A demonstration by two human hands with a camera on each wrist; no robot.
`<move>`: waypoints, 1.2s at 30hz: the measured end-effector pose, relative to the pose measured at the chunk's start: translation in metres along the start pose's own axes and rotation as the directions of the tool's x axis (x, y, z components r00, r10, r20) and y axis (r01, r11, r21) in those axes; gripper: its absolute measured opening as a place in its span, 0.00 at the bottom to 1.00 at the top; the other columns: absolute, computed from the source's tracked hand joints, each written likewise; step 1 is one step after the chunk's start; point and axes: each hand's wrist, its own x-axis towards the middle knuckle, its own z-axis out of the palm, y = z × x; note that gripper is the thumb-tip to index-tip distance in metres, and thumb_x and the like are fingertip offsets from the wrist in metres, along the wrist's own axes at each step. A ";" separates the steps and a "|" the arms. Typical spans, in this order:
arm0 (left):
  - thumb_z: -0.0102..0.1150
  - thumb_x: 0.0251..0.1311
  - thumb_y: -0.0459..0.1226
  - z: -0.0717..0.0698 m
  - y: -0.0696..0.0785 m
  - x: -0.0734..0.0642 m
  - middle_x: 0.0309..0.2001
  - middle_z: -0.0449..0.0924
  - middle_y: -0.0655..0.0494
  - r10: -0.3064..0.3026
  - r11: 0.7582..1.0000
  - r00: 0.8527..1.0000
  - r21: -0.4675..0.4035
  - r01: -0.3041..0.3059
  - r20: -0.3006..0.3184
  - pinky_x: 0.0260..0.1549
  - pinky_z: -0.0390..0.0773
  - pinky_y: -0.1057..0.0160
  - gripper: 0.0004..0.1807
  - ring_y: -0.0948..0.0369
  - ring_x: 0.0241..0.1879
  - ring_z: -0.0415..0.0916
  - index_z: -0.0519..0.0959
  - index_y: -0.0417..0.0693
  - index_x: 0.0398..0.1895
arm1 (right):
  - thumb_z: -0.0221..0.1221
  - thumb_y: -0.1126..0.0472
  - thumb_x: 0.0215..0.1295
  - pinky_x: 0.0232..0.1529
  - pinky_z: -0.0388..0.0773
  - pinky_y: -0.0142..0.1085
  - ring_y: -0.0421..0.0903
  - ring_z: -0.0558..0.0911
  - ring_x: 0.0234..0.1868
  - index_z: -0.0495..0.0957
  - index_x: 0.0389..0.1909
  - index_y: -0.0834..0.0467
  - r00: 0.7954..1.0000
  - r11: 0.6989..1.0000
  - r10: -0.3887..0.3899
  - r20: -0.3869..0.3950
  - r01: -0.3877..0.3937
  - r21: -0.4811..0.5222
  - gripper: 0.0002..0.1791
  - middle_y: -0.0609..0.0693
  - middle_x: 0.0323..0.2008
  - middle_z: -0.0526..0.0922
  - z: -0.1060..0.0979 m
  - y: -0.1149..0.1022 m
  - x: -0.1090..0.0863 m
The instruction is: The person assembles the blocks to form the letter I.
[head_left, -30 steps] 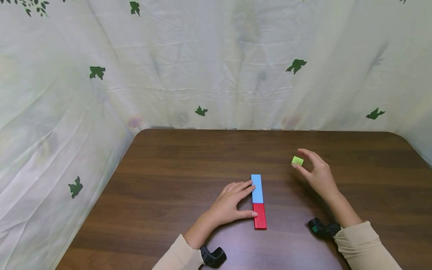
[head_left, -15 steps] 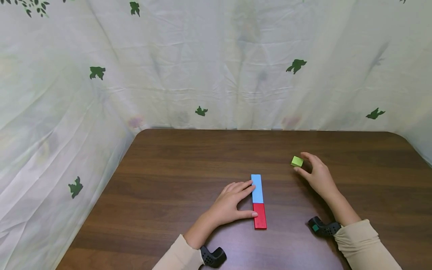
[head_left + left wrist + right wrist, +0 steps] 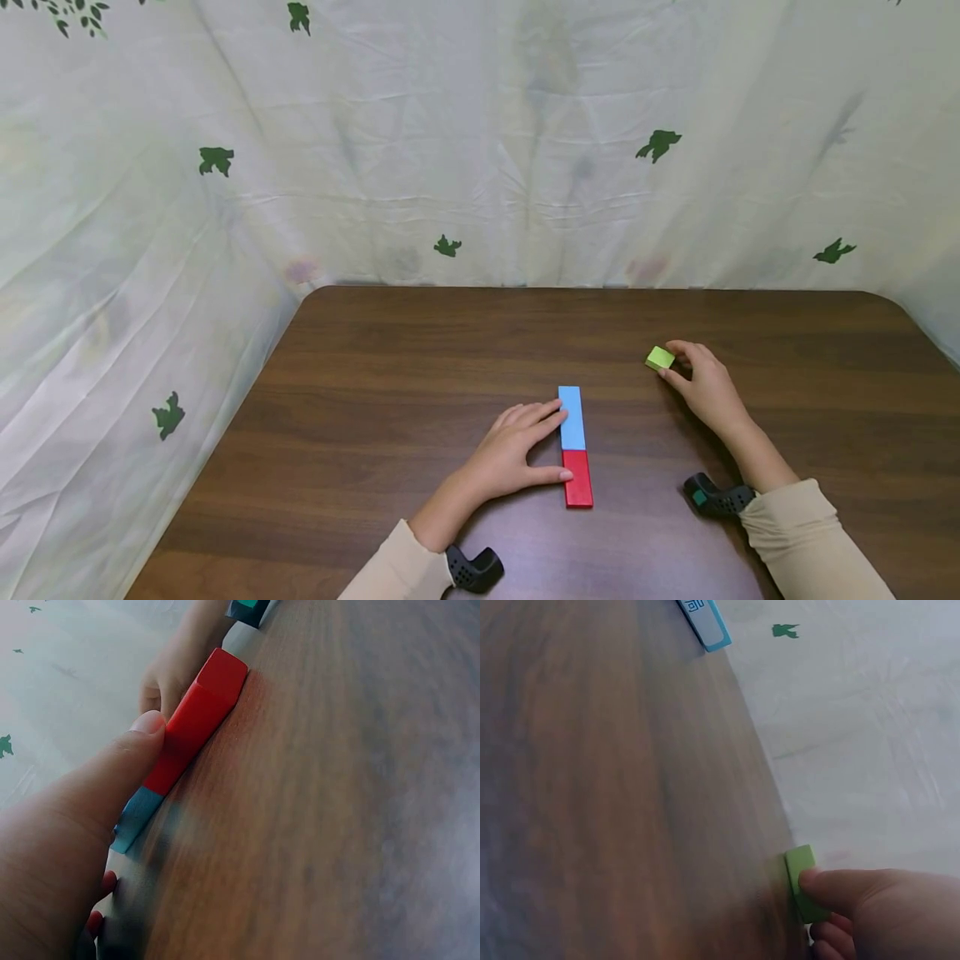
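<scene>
On the table a blue block (image 3: 571, 418) and a red block (image 3: 577, 479) lie end to end in a row. My left hand (image 3: 510, 454) rests along their left side, fingertips on the blue block and thumb on the red one. The left wrist view shows the left thumb against the long side of the red block (image 3: 193, 724). Farther back and to the right, my right hand (image 3: 707, 387) pinches a small lime-green block (image 3: 659, 358) by its right side. In the right wrist view the thumb lies on the green block (image 3: 801, 881), other fingers curled behind it.
The brown wooden table (image 3: 420, 350) ends at a white curtain (image 3: 480, 150) with green leaf shapes. Black wrist devices sit on the left wrist (image 3: 475, 570) and right wrist (image 3: 718, 497). The blue block (image 3: 706, 622) bears a printed mark on its side.
The right hand's thumb and fingers, wide apart around the green block before, have drawn back to its right side and closed in. The green block has turned slightly. The left hand stays still.
</scene>
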 end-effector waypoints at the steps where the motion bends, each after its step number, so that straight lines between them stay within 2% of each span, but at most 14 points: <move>1: 0.53 0.50 0.62 0.000 0.000 0.000 0.67 0.54 0.61 0.000 1.000 1.000 0.000 0.000 -0.001 0.61 0.49 0.54 0.41 0.57 0.63 0.52 0.59 0.55 0.66 | 0.59 0.68 0.58 0.43 0.70 0.52 0.59 0.71 0.44 0.68 0.52 0.70 1.000 1.000 -0.002 0.000 0.002 -0.005 0.22 0.65 0.45 0.69 0.000 0.000 0.000; 11: 0.53 0.50 0.62 0.000 0.000 0.001 0.66 0.54 0.61 -0.002 1.000 1.000 0.003 0.002 0.000 0.61 0.49 0.54 0.41 0.57 0.63 0.53 0.59 0.55 0.66 | 0.58 0.69 0.58 0.42 0.70 0.51 0.59 0.72 0.43 0.69 0.52 0.69 0.999 1.000 -0.024 0.023 0.024 -0.011 0.20 0.66 0.48 0.67 -0.002 -0.006 0.001; 26: 0.53 0.50 0.62 -0.001 0.001 0.000 0.66 0.54 0.61 -0.002 1.000 1.000 0.002 0.002 0.000 0.61 0.49 0.54 0.41 0.58 0.63 0.53 0.60 0.54 0.66 | 0.60 0.71 0.55 0.44 0.70 0.50 0.57 0.72 0.43 0.72 0.50 0.68 0.987 0.986 -0.161 -0.014 0.162 0.049 0.20 0.63 0.46 0.69 -0.003 -0.031 0.005; 36: 0.52 0.51 0.62 0.000 0.000 0.000 0.66 0.54 0.61 -0.004 1.000 1.000 -0.002 0.004 0.006 0.61 0.49 0.54 0.41 0.58 0.63 0.52 0.59 0.55 0.66 | 0.60 0.71 0.54 0.44 0.71 0.49 0.57 0.72 0.44 0.72 0.50 0.66 0.984 0.982 -0.179 -0.025 0.180 0.053 0.20 0.61 0.46 0.70 0.000 -0.044 0.011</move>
